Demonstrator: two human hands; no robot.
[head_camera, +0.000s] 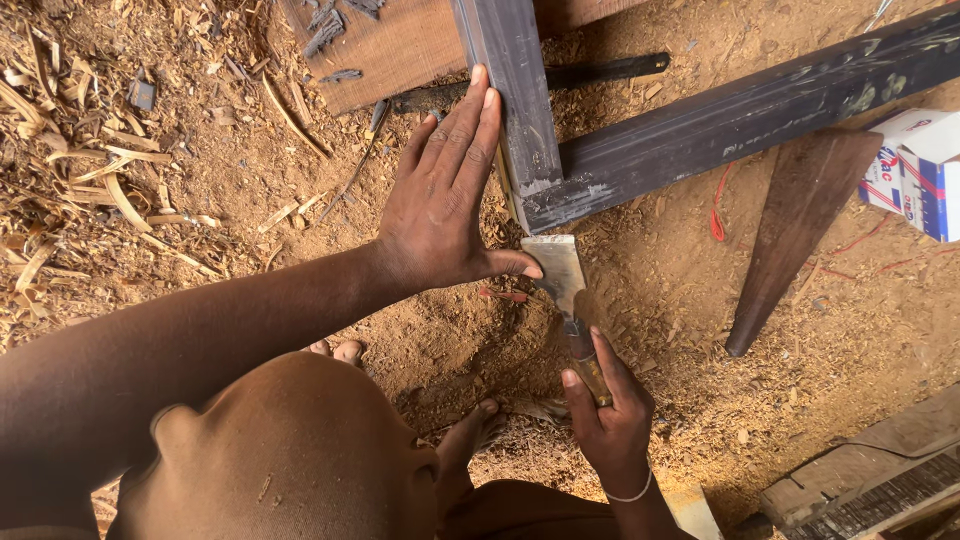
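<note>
Right hand (610, 420) grips chisel (568, 300); white-blue box (915, 170) far right.

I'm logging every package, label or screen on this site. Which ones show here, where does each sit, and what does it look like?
Cardboard box: at the right edge, on the sawdust-covered ground, just below the dark wooden beam and right of a pointed dark wood offcut; rectangular, white with red and blue printing, partly cut off by the frame.
No other labels, signs or screens visible.
</note>
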